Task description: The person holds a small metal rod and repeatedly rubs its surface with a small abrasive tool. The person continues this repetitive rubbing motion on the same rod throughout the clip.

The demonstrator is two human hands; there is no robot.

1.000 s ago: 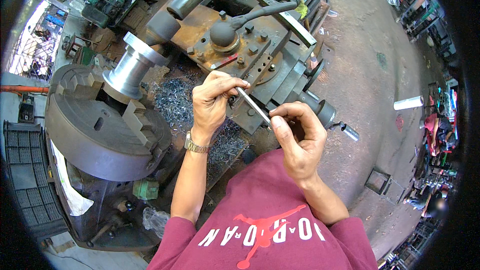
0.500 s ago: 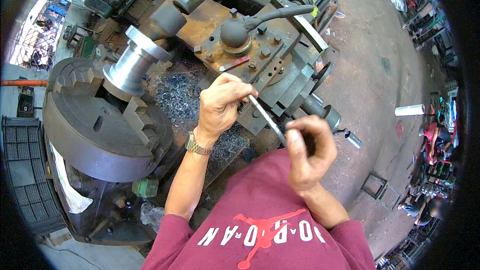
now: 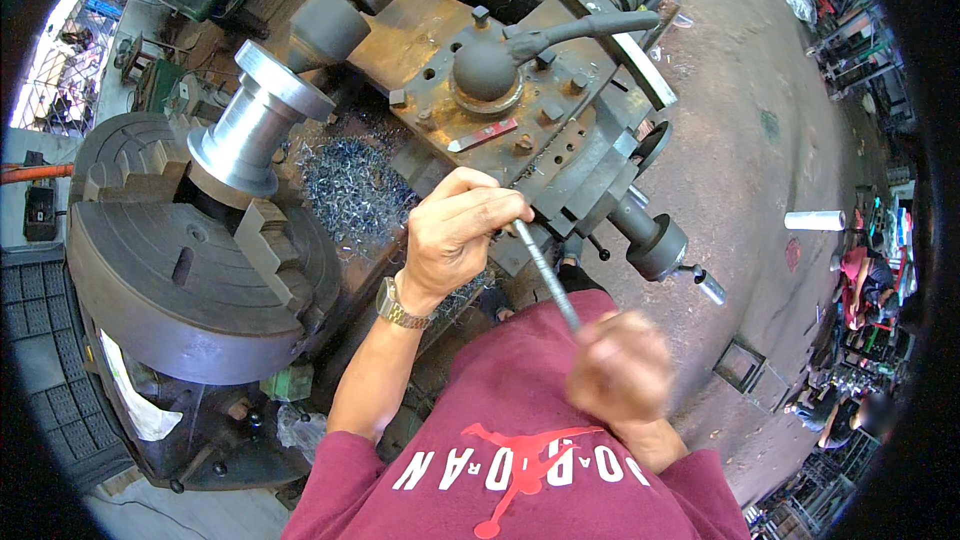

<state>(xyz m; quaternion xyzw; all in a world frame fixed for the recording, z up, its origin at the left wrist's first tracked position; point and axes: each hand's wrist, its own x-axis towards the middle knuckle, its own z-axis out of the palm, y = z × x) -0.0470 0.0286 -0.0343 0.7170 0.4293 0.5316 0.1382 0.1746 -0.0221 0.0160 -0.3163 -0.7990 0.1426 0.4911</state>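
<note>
A thin grey metal rod slants down from the fingertips of my left hand, which is closed around its upper end. My right hand is at the rod's lower end, smeared by motion; its fingers look curled, but whether they grip the rod is unclear. Just beyond my left hand stands a lathe tool post with a ball-shaped hub and long handle. A small red-and-silver flat bar lies on it. To the left, a shiny flanged metal cylinder sits in the jaws of a big lathe chuck.
Curly metal chips lie heaped between chuck and tool post. A dark tailstock piece meets the cylinder's far end. Cranks and a handwheel stick out at right. On the floor lie a white roll and a square frame. Other people are far right.
My right hand has moved down slightly, from thumb and finger apart to a blurred, curled shape at the rod's lower end. My left hand keeps the rod, which now slopes more steeply.
</note>
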